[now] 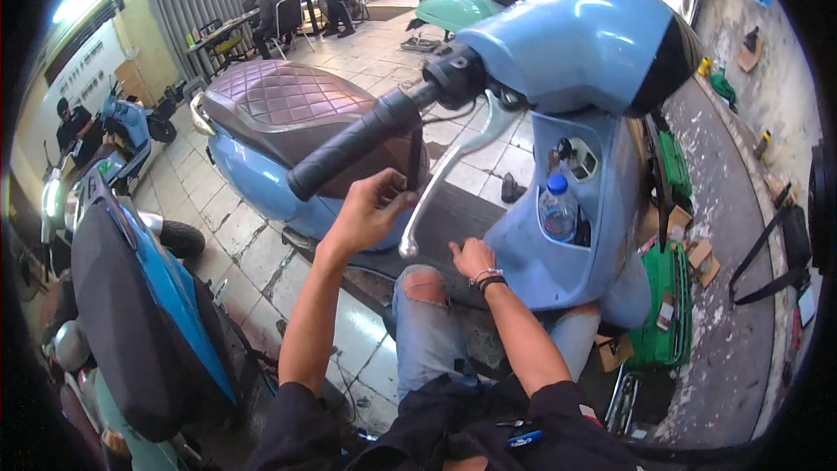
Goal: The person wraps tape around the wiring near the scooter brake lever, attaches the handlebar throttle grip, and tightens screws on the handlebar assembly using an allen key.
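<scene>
A light blue scooter (pixel 558 44) stands across in front of me, its black handlebar grip (pixel 353 144) pointing toward me and a silver brake lever (pixel 449 166) hanging below. My left hand (pixel 375 209) is raised under the grip, its fingers drawn together in a pinch. A dark upright bar shows at the fingertips, and I cannot make out whether it is held. Lower down, my right hand (pixel 473 260) is beside the leg shield, above the black footboard (pixel 462 222); most of its fingers are hidden. The brown quilted seat (pixel 288 92) lies beyond my left hand.
A water bottle (pixel 558 209) with a blue cap sits in the scooter's front pocket. Another scooter with a dark seat (pixel 122 314) stands close on the left. Green crates (pixel 663 305) and cardboard are at the right by the wall. People sit and stand farther back.
</scene>
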